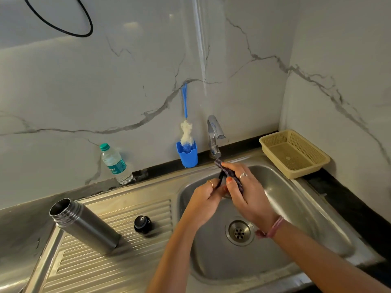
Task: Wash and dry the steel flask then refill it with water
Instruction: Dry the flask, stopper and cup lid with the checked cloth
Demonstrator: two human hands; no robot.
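Over the sink (296, 199), below the tap (214, 136), my right hand (249, 195) and left hand (206, 193) both curl around a dark woven strap (229, 176), while the steel flask (84, 226) stands open on the drainboard left of the sink.

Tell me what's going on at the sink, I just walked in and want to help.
A person holds a dark braided strap in both hands, left hand and right hand, over the sink under the tap. The flask stands open on the drainboard, its cap beside it. No water flow is visible.
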